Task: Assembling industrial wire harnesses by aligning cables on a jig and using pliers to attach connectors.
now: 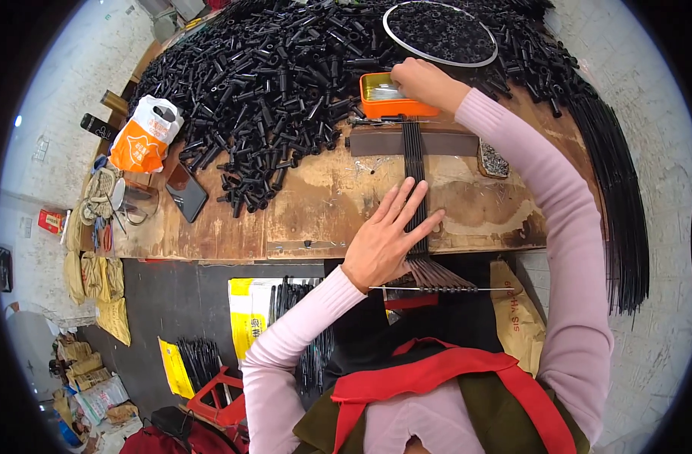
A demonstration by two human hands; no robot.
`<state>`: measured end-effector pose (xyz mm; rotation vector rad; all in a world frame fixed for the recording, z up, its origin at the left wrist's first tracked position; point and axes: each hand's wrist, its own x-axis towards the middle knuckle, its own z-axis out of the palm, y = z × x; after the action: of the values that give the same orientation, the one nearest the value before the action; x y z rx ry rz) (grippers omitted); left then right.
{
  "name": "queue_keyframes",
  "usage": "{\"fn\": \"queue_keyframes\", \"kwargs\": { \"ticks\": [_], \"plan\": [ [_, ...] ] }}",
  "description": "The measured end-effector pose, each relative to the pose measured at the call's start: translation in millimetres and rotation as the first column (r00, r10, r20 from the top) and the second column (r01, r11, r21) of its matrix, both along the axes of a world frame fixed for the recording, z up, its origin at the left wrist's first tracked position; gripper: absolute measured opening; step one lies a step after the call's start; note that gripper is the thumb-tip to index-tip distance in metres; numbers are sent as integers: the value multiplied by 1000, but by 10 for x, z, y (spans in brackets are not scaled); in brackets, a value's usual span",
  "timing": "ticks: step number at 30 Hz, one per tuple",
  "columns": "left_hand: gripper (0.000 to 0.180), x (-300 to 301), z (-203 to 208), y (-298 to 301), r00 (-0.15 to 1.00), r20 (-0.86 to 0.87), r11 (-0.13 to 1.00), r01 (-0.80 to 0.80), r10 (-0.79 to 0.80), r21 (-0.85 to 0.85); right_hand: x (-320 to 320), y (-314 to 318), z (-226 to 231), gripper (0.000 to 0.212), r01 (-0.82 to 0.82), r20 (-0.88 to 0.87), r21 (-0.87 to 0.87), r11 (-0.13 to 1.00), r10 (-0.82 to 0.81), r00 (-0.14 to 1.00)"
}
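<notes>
1. The bundle of thin black rods [414,155] lies right of the table's middle, running from just near the orange box [395,110] across a grey block [376,144] and over the near edge of the wooden table [315,204].
2. Your left hand [391,238] lies on the bundle with its fingers spread wide, pressing rather than clasping.
3. Your right hand [415,78] is at the box's far right side, fingers curled; you cannot tell from here whether it pinches anything.
4. Each rod looks slim and probably light, springy along its length and perhaps slippery, so expect them to roll or slide apart.
5. Take hold where they lie close together, between block and table edge; a flat palm should steady them best.
6. Be gentle with the near ends, which fan out toward a thin metal bar [497,289] with dark beads; a tug there could skew the rods.
7. The pale, thin pieces [384,92] in the box look very light; a fingertip pinch should suit them.
</notes>
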<state>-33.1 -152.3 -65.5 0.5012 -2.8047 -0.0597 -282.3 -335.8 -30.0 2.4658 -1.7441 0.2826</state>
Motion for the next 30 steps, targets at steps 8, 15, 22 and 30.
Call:
{"fn": "queue_keyframes", "kwargs": {
  "ticks": [8,15,22,30],
  "plan": [
    [106,150,30,72,998,55,1000,11,-11,3,53,413,365,13,-6,246,-144,990,42,968],
    [90,147,8,102,997,-41,996,64,-61,63,-32,70,107,13,-113,94,-18,993,115,989],
    [90,127,-10,120,997,-42,997,69,-67,47,47,32,233,13,-36,19,68,997,35,999],
    [91,138,10,117,996,-58,996,67,-64,59,-98,1131,158,25,-187,222,-131,974,213,952]
  ]
}}
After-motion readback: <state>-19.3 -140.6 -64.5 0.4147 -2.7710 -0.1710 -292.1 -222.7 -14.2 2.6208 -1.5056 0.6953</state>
